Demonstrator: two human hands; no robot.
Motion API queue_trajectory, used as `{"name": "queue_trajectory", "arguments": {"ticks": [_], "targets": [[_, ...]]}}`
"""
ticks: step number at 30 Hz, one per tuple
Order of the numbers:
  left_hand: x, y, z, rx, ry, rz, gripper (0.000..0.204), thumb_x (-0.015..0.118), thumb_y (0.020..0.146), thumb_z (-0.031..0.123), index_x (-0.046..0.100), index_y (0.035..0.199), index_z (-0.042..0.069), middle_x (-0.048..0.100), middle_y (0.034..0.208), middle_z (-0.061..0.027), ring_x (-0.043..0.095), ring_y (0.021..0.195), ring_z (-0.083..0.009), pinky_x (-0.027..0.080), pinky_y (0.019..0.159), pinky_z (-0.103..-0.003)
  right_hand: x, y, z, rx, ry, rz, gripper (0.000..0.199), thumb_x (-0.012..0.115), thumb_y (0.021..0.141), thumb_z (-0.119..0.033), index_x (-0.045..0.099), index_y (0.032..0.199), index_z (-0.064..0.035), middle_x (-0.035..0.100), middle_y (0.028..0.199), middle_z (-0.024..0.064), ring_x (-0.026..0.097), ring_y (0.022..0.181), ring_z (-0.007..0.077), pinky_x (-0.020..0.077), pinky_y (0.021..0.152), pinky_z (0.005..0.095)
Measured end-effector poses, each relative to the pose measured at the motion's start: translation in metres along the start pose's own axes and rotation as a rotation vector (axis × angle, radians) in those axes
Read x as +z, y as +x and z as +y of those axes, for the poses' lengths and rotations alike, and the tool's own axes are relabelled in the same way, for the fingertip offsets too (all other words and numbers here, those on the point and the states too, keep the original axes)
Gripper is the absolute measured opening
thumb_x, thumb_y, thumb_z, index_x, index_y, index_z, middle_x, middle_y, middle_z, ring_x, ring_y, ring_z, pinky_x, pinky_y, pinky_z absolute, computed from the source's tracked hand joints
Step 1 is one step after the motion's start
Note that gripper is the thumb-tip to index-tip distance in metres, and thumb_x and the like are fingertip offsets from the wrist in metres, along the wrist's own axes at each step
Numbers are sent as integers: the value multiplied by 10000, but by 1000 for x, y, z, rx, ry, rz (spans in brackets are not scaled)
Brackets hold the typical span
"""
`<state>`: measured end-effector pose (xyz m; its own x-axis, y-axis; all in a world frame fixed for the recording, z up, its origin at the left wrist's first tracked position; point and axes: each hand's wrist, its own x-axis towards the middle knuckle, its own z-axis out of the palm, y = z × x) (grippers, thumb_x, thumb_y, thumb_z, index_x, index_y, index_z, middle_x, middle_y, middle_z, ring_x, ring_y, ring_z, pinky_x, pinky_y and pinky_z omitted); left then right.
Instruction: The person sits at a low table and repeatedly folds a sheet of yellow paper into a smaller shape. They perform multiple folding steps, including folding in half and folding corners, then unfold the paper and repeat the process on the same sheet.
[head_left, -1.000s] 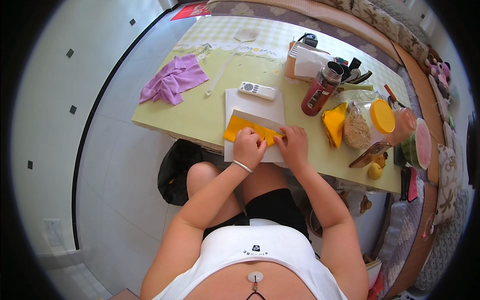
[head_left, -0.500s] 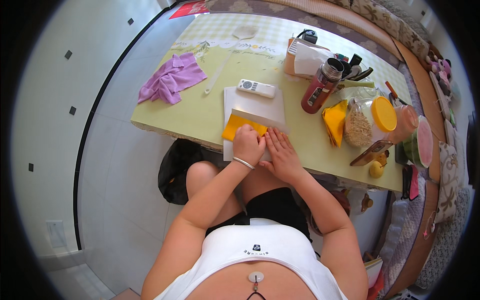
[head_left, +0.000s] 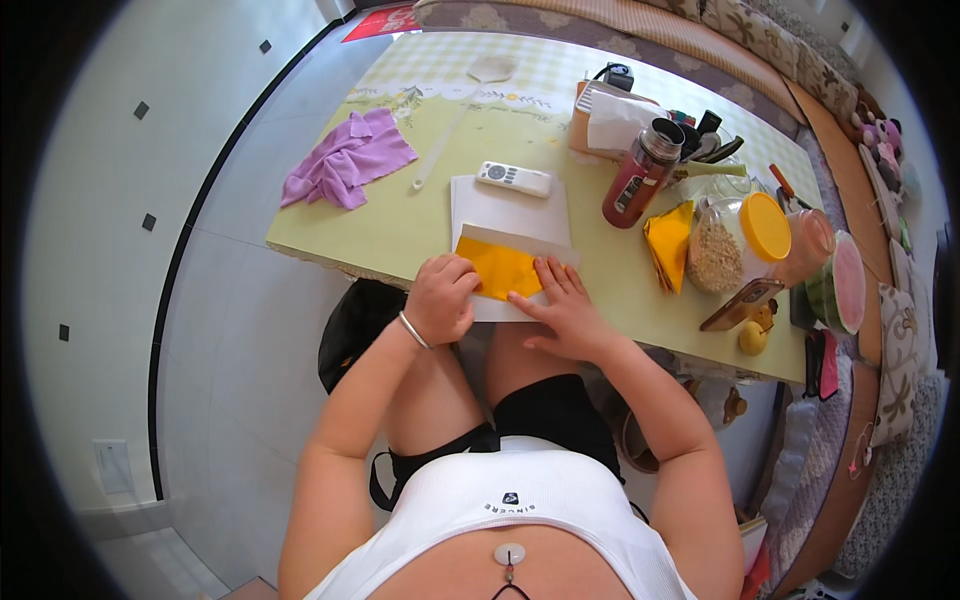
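A sheet of shiny gold paper [head_left: 500, 270] with a pale folded strip along its far side lies near the table's front edge. Under it are white sheets [head_left: 508, 208]. My left hand [head_left: 442, 298], wearing a silver bangle, has its fingers curled and closed on the left end of the gold paper; the fingertips are partly hidden. Flat on the paper's right end rests my right hand [head_left: 568, 312], fingers stretched out and thumb apart. A white remote control [head_left: 514, 179] lies on the far part of the white sheets.
To the right stand an open dark red flask [head_left: 640, 175], folded gold paper [head_left: 668, 245], a yellow-lidded jar [head_left: 718, 250], a phone [head_left: 740, 305], yellow fruit [head_left: 753, 338] and cut watermelon [head_left: 848, 285]. A purple cloth [head_left: 350, 160] and a long pale spatula [head_left: 445, 140] lie left.
My left hand has moved left, from beside my right hand to the gold paper's left end, uncovering its middle. My right hand stays at the right end, its thumb now on the paper.
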<state>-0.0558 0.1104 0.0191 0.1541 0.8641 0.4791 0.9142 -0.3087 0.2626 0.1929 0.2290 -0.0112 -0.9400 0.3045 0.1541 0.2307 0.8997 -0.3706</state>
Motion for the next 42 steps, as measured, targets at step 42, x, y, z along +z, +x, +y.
{"name": "queue_trajectory", "arguments": {"ticks": [42], "targets": [[50, 0, -16, -382, -80, 129, 386, 774, 760, 182, 686, 1109, 44, 660, 860, -68, 592, 905, -300, 454, 840, -434, 34, 43, -38, 189, -47, 516, 431, 670, 794, -85, 700, 1223, -60, 612, 1182, 167, 557, 1102, 352, 472, 988, 454]]}}
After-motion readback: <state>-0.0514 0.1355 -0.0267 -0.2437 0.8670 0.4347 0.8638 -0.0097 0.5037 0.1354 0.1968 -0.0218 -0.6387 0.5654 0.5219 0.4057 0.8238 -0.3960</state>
